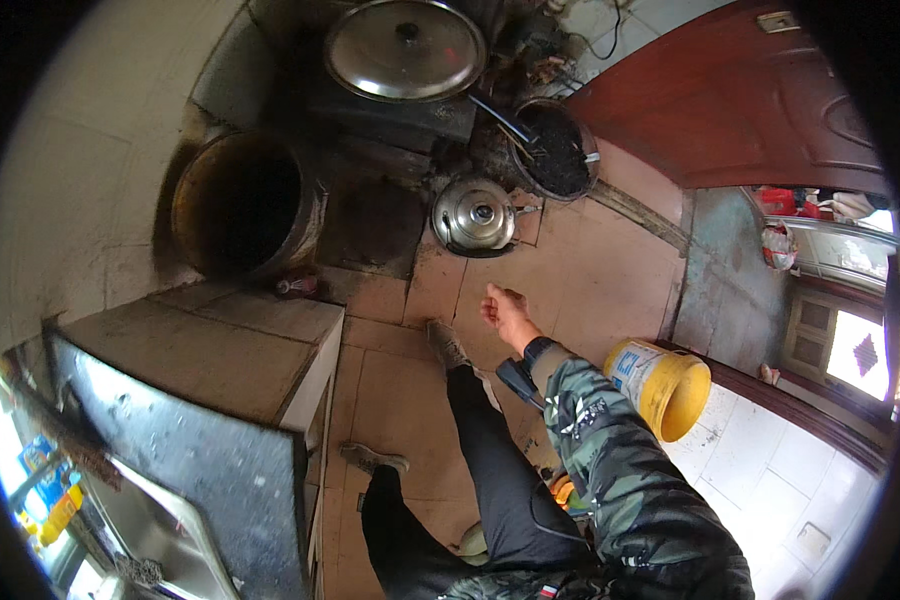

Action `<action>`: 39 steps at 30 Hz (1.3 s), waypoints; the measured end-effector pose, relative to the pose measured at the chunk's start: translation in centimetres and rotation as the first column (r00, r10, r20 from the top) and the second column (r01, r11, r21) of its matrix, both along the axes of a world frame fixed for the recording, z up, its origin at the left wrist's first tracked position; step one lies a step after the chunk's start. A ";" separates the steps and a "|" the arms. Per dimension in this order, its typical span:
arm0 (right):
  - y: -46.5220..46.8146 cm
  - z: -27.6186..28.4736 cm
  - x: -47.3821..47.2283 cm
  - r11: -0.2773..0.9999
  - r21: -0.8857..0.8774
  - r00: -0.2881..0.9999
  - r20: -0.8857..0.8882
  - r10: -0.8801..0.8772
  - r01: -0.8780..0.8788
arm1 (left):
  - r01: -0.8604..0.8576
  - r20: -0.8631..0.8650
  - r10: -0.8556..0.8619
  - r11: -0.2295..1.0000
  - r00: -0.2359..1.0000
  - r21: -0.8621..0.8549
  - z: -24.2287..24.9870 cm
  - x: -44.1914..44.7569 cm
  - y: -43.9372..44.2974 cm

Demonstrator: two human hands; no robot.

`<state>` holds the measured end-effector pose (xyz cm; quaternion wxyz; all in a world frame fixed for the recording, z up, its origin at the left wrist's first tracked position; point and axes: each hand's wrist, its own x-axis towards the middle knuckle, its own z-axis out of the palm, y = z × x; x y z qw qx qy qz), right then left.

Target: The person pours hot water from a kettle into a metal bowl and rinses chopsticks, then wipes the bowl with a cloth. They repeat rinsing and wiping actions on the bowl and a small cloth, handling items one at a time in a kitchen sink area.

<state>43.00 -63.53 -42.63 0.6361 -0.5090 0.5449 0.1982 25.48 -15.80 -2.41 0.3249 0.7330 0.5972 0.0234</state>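
My right hand (506, 311) is held out over the tiled floor with its fingers curled, and I see nothing in them. A dark strap or band circles the wrist below the camouflage sleeve. Nearest to the hand is a stainless steel kettle (480, 214) with its lid on, standing on the floor just beyond it. The kettle's dark handle (474, 250) lies folded down on the near side, and the spout points right. Behind the kettle, a round bucket (521, 169) holds black ash or coal, with a tool handle (501, 118) leaning in it. My left hand is out of view.
A large lidded wok (405, 56) sits on the sooty stove. At left stands a deep blackened drum (187, 202), near a tiled counter (225, 337) and a sink (172, 517). A yellow bucket (649, 375) lies tilted at right. The red door (735, 97) stands behind.
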 end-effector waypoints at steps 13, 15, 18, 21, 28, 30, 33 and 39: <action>-3.5 -19.9 6.3 0.829 0.269 0.857 0.025 -0.515 0.490 | -0.021 -0.113 0.029 0.997 0.993 0.075 -8.4 5.9 -2.9; -3.4 -19.8 6.7 0.823 0.244 0.848 -0.001 -0.529 0.513 | -0.036 -0.120 0.045 0.996 0.992 0.077 -8.7 5.7 -2.9; -3.1 -18.3 8.0 0.954 0.117 0.925 0.237 -0.298 0.278 | -0.060 -0.125 0.069 0.995 0.990 0.076 -8.8 5.1 -2.8; -3.1 -16.8 11.2 0.775 0.404 0.771 0.218 -0.598 0.486 | -0.094 -0.121 0.104 0.992 0.987 0.082 -8.6 4.0 -2.8; -3.8 -15.9 15.4 0.678 0.560 0.747 0.150 -0.648 0.475 | -0.152 -0.101 0.160 0.985 0.982 0.086 -7.9 1.7 -2.8; -3.8 -15.5 14.6 0.669 0.600 0.769 0.136 -0.625 0.438 | -0.162 -0.099 0.170 0.983 0.981 0.086 -7.7 1.5 -2.8; -3.7 -13.3 12.5 0.697 0.518 0.779 0.091 -0.621 0.496 | -0.173 -0.095 0.181 0.981 0.979 0.093 -7.0 0.7 -2.9; -3.1 -2.7 8.5 0.814 0.551 0.914 0.207 -0.348 0.186 | -0.195 -0.043 0.201 0.975 0.979 0.108 -4.5 -2.7 -2.3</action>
